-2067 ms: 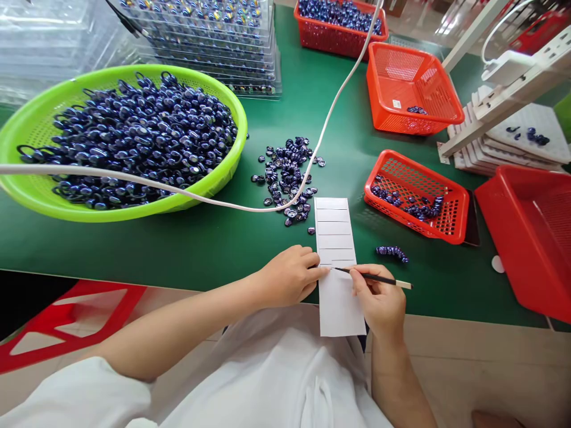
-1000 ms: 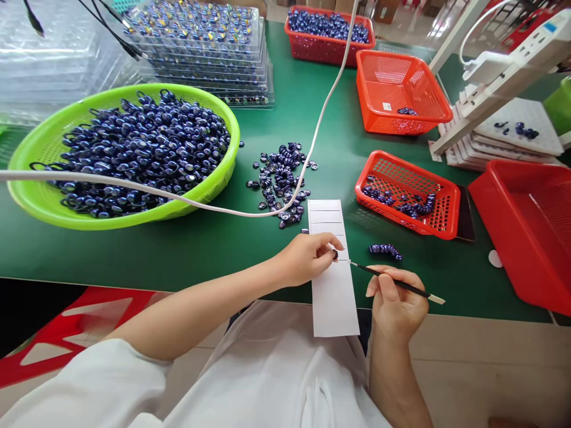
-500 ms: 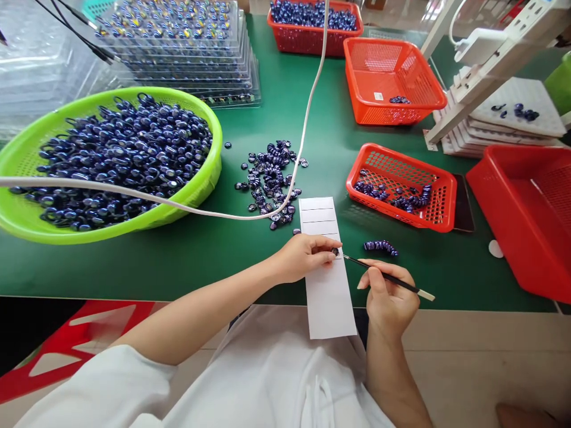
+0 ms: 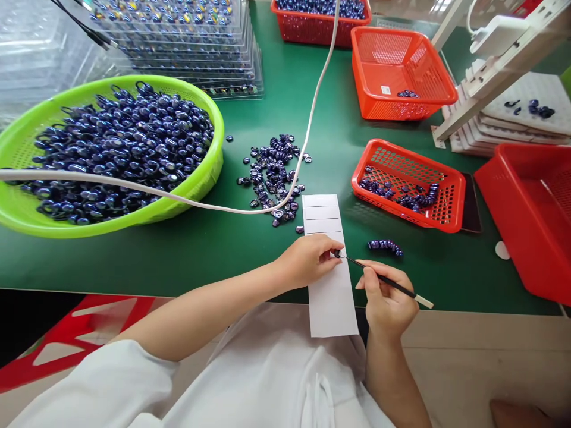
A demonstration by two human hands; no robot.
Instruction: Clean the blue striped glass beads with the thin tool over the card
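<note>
Between thumb and fingertips my left hand [image 4: 308,257] pinches a small dark bead-like piece [image 4: 338,254] over a white paper strip [image 4: 332,303] ruled with lines. My right hand [image 4: 390,295] is closed round a thin brush [image 4: 392,283] with a black handle and pale end. Its fine tip reaches the piece in my left fingers; whether it touches, I cannot tell. Beyond the strip lies a loose pile of shiny dark-blue pieces [image 4: 272,169]. Right of the strip, a curved row of similar pieces [image 4: 386,246] rests on the green table [image 4: 250,255].
At left stands a lime-green basket [image 4: 218,139] heaped with blue looped pieces, crossed by a white cable [image 4: 214,207]. Clear trays [image 4: 196,65] are stacked behind. At right are a small red basket [image 4: 455,217], an orange-red basket [image 4: 379,110] and a large red bin [image 4: 513,220].
The view has shifted slightly, moving the baskets a little in the picture. Both hands keep nearly the same place, the piece and brush still held, with the left fingertips slightly shifted.
</note>
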